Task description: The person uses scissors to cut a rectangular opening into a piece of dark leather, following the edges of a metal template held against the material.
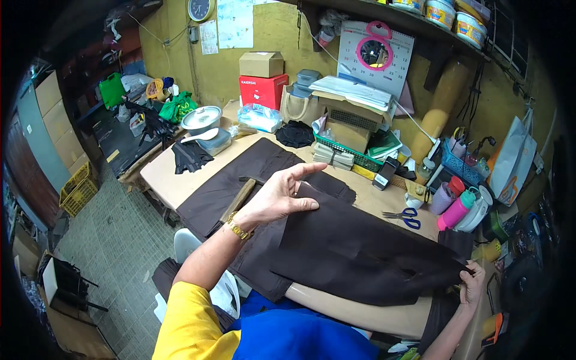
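Observation:
A long dark brown cloth piece [354, 252] stretches between my hands above the tan table. My left hand [282, 195] is at its upper left corner, thumb and index finger spread wide apart; the other fingers are partly hidden. At the cloth's right end, my right hand [473, 281] pinches the edge between thumb and fingers. More dark brown cloth [219, 174] lies flat on the table to the left and beneath. A hammer with a wooden handle [239, 199] rests on that cloth, just beyond my left wrist. Blue-handled scissors [408, 217] lie open past the held cloth.
Along the wall stand a red box [263, 90], a green basket [348, 151] with papers, and a dark stamp-like block [386, 174]. Pink and teal bottles [454, 210] crowd the right side. A white lidded pot [201, 119] stands at the far left. A yellow crate [78, 191] sits on the floor.

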Motion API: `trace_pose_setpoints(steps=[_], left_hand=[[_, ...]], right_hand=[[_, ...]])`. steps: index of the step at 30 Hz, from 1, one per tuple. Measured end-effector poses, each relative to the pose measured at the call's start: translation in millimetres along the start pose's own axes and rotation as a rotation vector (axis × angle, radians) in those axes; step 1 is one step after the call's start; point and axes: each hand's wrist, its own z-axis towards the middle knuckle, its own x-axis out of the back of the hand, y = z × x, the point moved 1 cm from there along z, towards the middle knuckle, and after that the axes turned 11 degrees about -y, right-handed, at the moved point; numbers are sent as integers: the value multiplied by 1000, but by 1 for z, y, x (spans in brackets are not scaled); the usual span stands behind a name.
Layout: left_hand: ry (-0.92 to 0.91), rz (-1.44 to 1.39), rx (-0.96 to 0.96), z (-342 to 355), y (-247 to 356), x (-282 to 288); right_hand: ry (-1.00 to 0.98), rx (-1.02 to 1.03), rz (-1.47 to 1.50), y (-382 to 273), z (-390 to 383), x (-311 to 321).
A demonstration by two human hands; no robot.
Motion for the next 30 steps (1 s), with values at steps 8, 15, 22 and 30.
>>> trace_pose_setpoints(steps=[8, 15, 22, 30], left_hand=[[3, -101, -12, 0, -4, 0], [70, -56, 6, 2, -7, 3], [135, 36, 26, 6, -15, 4], [299, 228, 105, 13, -8, 9]], right_hand=[[41, -71, -6, 1, 2, -6], [39, 13, -66, -9, 7, -24], [-7, -88, -210, -16, 7, -23], [58, -133, -418, -9, 21, -24]])
